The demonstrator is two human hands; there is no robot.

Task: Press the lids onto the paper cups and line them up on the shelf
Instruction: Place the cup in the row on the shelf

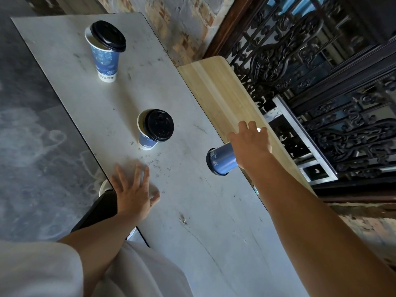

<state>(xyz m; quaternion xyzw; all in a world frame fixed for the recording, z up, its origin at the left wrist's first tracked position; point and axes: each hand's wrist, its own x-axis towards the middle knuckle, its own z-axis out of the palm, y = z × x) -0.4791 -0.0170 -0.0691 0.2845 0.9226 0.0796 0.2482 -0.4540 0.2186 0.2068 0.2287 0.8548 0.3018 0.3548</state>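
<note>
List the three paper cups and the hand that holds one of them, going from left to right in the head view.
far cup → middle cup → held cup → right hand

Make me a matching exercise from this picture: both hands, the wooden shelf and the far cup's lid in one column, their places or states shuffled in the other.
Things:
1. left hand
2. right hand
3. wooden shelf
4. far cup's lid

Places or states:
A. sits askew on the rim of an upright cup
B. runs alongside the grey table
C. grips a blue cup tipped sideways
D. rests flat and open on the table

Pairs: 1-D, 2-C, 3-B, 4-A
</note>
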